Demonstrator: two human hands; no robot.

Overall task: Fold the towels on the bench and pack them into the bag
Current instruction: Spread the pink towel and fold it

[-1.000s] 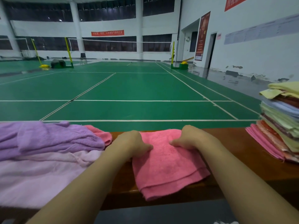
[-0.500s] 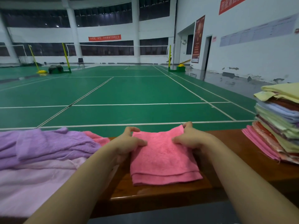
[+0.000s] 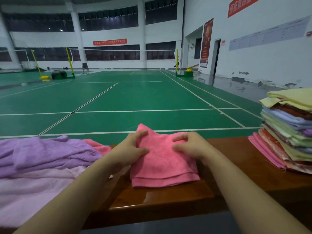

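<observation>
Pink towel is lying folded on the wooden bench, dead centre, its near edge showing stacked layers. Left hand is pinching the towel's left side, thumb on top, fingers curling over the far corner, which is lifting up. Right hand is gripping the right side the same way. Purple towel is sitting crumpled to the left over a pale pink cloth, and a tall stack of folded towels is standing at the right.
</observation>
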